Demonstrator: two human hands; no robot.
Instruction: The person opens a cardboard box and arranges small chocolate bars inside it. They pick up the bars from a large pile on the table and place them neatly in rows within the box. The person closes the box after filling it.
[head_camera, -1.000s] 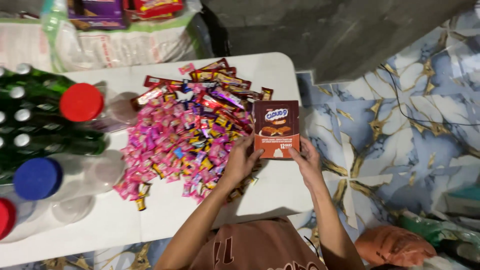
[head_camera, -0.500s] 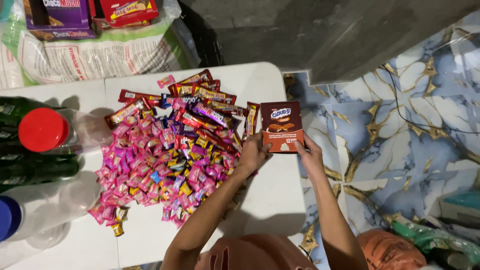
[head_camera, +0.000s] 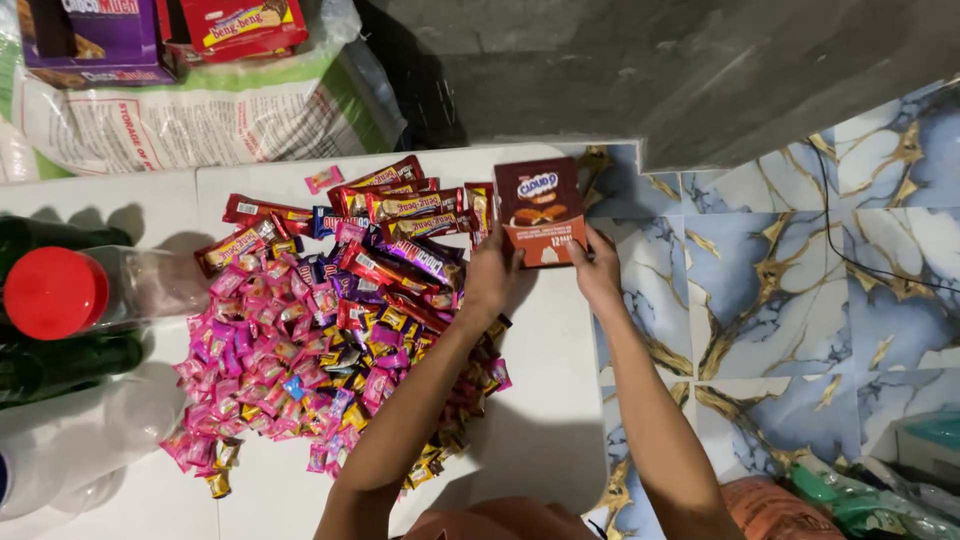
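Near: candy pile (head_camera: 330, 350) spread mid-table (head_camera: 540, 400). Left hand (head_camera: 490, 280) and right hand (head_camera: 598, 272) both clamp the brown snack box (head_camera: 541, 210) by its lower corners, upright-facing, at the table's far right corner. Beyond: printed sack (head_camera: 200, 115) with red box (head_camera: 245, 22).

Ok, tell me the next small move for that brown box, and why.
Probably set the brown box down on the bare white table near its far right corner. Left hand and right hand grip its lower edge, right beside the candy pile, so free space is close.
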